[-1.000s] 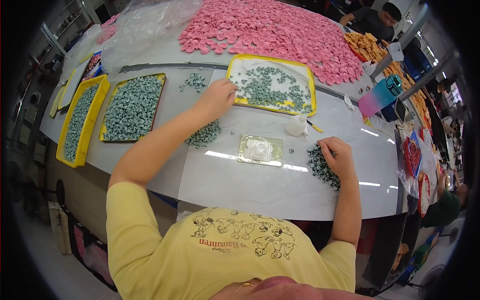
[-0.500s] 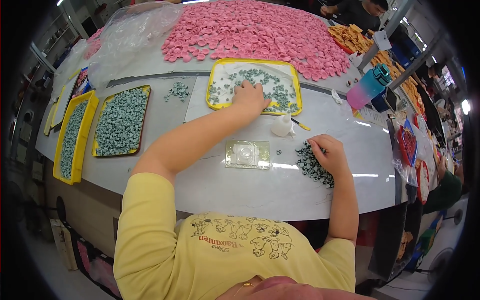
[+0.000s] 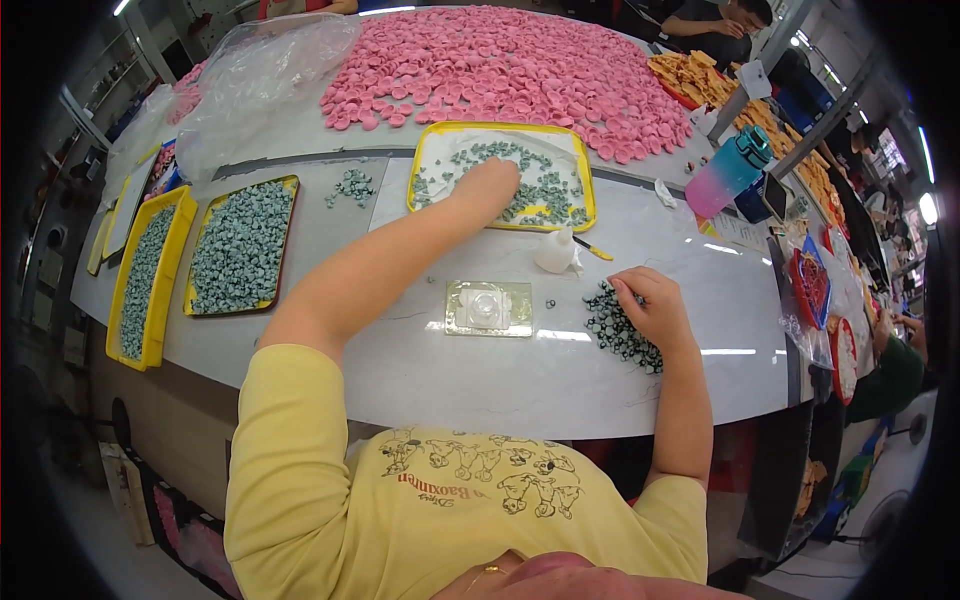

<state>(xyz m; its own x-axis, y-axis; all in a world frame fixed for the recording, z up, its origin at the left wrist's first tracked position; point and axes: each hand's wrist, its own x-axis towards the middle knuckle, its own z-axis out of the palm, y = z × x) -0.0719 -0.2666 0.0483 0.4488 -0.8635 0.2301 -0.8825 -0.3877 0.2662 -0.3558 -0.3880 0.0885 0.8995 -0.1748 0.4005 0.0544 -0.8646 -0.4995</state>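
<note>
At twelve o'clock, small knobbly green pieces [image 3: 548, 190] are held in a shallow yellow-rimmed tray [image 3: 588, 185], overhung by the left hand [image 3: 488, 187]; at three, a glossy dark heap [image 3: 622, 336] is overlapped by the right hand [image 3: 656, 306]. Neither grip can be told.

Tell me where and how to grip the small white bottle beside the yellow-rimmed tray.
Pinch the small white bottle around its wide body, below the narrow upward tip, probably from the near side: the yellow-rimmed tray is close behind and a yellow-tipped stick lies to its right.

The grey table [image 3: 490, 385] bears yellow trays [image 3: 500, 125], pink pieces [image 3: 500, 80].
</note>
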